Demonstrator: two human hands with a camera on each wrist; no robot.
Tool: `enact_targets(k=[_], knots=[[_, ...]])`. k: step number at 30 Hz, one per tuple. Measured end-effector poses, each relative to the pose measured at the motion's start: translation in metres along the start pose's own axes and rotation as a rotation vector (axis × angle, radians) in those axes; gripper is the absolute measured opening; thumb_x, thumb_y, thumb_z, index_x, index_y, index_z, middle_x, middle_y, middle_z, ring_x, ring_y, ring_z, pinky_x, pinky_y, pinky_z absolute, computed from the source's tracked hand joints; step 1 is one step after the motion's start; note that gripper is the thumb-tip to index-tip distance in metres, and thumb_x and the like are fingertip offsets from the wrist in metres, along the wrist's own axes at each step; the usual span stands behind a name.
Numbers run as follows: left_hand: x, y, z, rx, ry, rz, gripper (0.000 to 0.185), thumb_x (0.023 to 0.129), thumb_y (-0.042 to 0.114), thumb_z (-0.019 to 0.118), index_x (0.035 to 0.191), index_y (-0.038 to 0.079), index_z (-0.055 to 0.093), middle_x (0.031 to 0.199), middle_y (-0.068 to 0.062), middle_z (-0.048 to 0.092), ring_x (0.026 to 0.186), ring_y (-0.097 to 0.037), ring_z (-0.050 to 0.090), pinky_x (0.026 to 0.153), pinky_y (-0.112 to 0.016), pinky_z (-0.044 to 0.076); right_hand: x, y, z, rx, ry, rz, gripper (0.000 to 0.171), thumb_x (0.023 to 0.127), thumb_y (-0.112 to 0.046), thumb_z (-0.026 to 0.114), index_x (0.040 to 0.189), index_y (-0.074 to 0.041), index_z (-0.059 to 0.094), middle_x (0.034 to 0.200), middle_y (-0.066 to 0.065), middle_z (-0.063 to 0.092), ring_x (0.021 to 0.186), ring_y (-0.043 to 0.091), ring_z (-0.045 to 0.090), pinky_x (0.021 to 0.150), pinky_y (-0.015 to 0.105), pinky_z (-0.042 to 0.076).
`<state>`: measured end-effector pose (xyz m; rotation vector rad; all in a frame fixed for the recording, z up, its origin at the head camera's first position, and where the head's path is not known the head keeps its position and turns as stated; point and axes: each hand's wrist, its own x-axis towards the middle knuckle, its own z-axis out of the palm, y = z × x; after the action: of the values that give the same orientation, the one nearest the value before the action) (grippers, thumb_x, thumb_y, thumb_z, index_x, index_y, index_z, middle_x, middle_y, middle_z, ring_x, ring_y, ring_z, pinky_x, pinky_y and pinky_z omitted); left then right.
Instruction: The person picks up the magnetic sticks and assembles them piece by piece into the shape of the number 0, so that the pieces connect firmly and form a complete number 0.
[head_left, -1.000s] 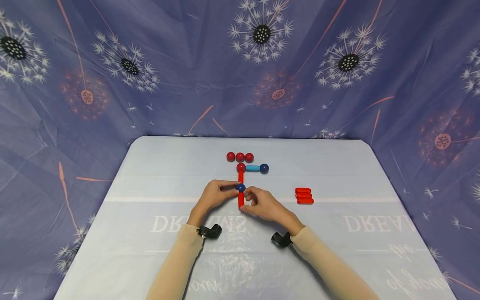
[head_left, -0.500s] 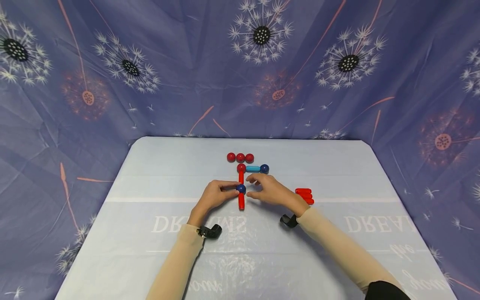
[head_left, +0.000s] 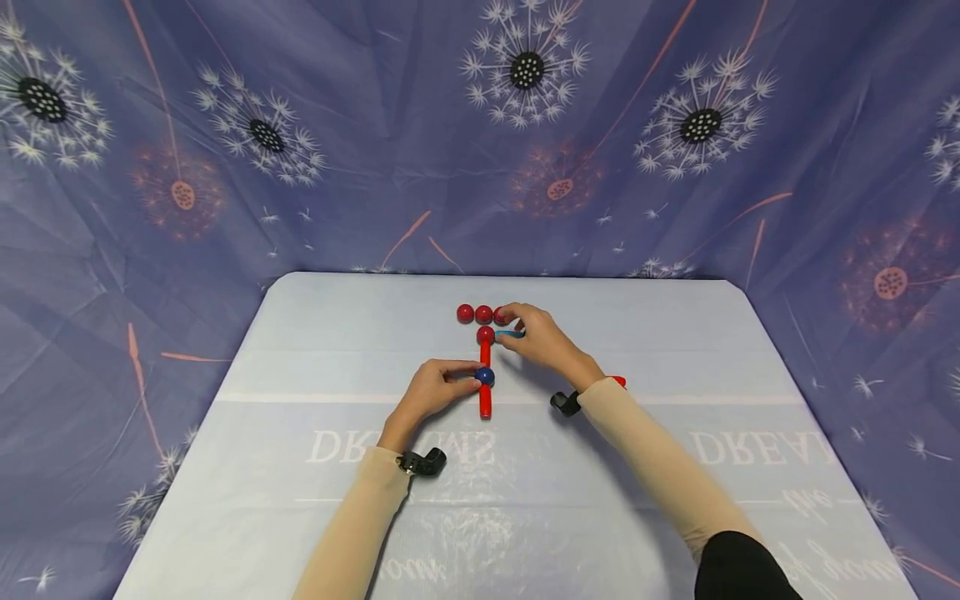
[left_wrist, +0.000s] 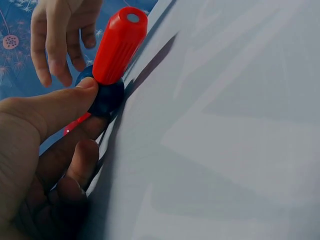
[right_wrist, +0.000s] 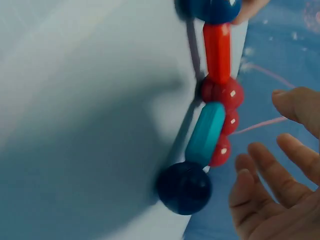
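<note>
My left hand [head_left: 433,392] pinches a blue ball [head_left: 485,377] between thumb and fingers. One red rod [left_wrist: 120,47] sticks out of this ball on the near side; another red rod [head_left: 485,354] joins it to a red ball [head_left: 486,335] farther back. From that red ball a light blue rod [right_wrist: 205,134] runs right to a dark blue ball [right_wrist: 184,189], which the right hand hides in the head view. My right hand [head_left: 546,340] hovers over this branch, fingers loosely bent and apart from the pieces in the right wrist view.
Behind the joined pieces lies a short row of loose red balls [head_left: 483,314], the rightmost partly covered by my right hand. Red rods [head_left: 619,381] at the right are mostly hidden by the right sleeve. A patterned cloth [head_left: 375,167] hangs behind the white table [head_left: 360,333].
My right hand has left the near red rod and moved back toward the light blue rod and red balls. The left hand has stayed at the blue ball.
</note>
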<state>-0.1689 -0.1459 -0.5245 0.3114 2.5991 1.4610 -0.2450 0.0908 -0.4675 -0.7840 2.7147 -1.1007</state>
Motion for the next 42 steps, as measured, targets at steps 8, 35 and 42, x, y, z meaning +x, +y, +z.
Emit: enact_targets(k=[8,35,42], knots=[[0.0,-0.001,0.001,-0.003,0.006,-0.001,0.033,0.088,0.029,0.082,0.121,0.025,0.079,0.111,0.0,0.078,0.062,-0.009,0.054,0.058,-0.025,0.042,0.02,0.012,0.006,-0.041,0.069,0.047,0.048,0.095,-0.021,0.074,0.137,-0.002,0.06,0.126,0.017,0.066,0.113,0.035,0.063,0.096,0.047,0.054],[0.002,-0.001,0.002,-0.002,0.0,0.006,0.032,0.09,0.028,0.082,0.121,0.025,0.079,0.106,-0.002,0.078,0.061,-0.009,0.051,0.057,-0.025,0.041,0.034,0.029,0.027,-0.099,0.193,0.206,0.036,0.097,-0.025,0.07,0.127,-0.006,0.066,0.114,0.015,0.069,0.105,0.032,0.061,0.1,0.048,0.049],[0.001,-0.002,0.001,0.0,0.009,-0.003,0.032,0.089,0.029,0.082,0.121,0.024,0.079,0.111,-0.002,0.078,0.062,-0.009,0.053,0.058,-0.024,0.042,0.03,0.028,0.026,-0.068,0.207,0.191,0.035,0.097,-0.024,0.07,0.126,-0.004,0.066,0.116,0.016,0.069,0.108,0.033,0.063,0.1,0.049,0.05]])
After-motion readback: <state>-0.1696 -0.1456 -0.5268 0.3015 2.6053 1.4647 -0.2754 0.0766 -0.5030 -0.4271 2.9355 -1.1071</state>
